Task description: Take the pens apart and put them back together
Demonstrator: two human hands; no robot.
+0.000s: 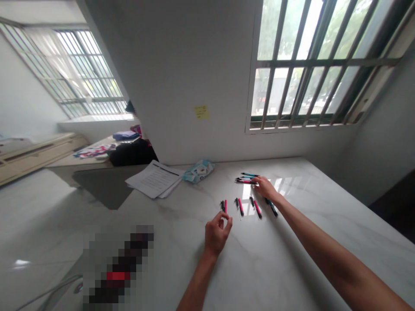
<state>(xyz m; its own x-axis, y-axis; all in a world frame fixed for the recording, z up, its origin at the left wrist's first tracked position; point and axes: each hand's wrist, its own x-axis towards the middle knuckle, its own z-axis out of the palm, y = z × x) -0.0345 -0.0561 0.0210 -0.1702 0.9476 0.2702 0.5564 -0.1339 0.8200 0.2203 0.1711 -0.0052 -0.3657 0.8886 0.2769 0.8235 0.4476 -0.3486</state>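
Nearest the camera, at lower left, sat a pixelated blurred patch [118, 268] on the white marble table [292, 259], contents not readable. Just beyond it, the left hand [216, 233] hovered low over the tabletop, fingers curled with thumb and forefinger pinched together at the near end of a pink pen [225, 206]; whether it actually gripped the pen or only touched it, can't tell. A dark pen lay right beside that pink one. A little to the right lay a loose row of pens [256, 207], pink, black and one blue, roughly parallel and slightly apart. The right hand [266, 187] reached farther out, palm down, fingers spread flat over the end of a far bunch of pens [246, 178], blue and pink, pointing left; not closed on any of them as far as visible. Farther left on the table lay a stack of printed papers [154, 179] and a blue wipes packet [198, 170] just beside it. On the wall behind was a yellow sticky note [201, 112], with a barred window [317, 65] to the right. Far left, a second desk held a black bag [131, 153] and clutter.
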